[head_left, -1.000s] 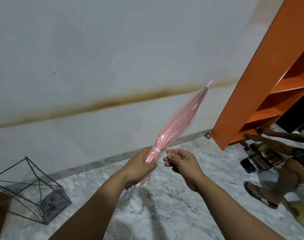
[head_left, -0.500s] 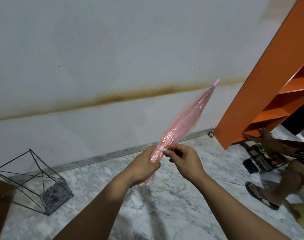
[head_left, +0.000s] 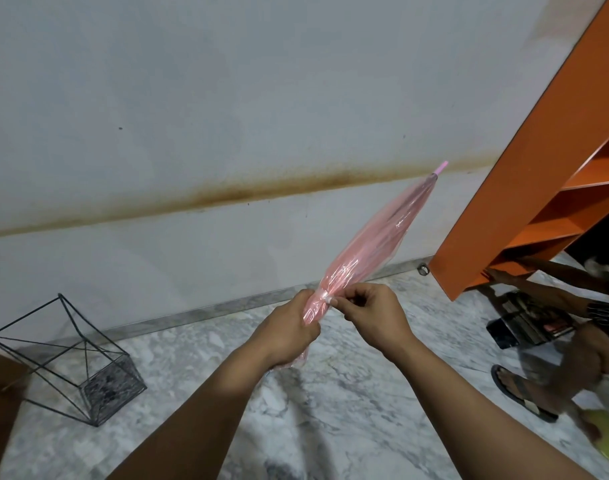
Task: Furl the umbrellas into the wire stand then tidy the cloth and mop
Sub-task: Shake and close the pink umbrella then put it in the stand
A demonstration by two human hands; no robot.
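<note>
A furled, see-through pink umbrella (head_left: 375,244) points up and to the right, its tip near the orange shelf. My left hand (head_left: 289,329) is wrapped around its lower part. My right hand (head_left: 372,315) pinches the small white strap tab at the umbrella's waist, right beside my left hand. The handle is hidden under my left arm. A black wire stand (head_left: 71,362) sits on the marble floor at the lower left, against the wall, with nothing in it.
An orange shelf unit (head_left: 524,188) leans in at the right. Another person crouches under it at the right edge, with a sandalled foot (head_left: 519,393) and a dark box (head_left: 524,322) on the floor. A brown object sits at the far left edge.
My right hand has closed in from a small gap to pinch the strap tab on the umbrella. The umbrella has tilted slightly higher and to the right.
</note>
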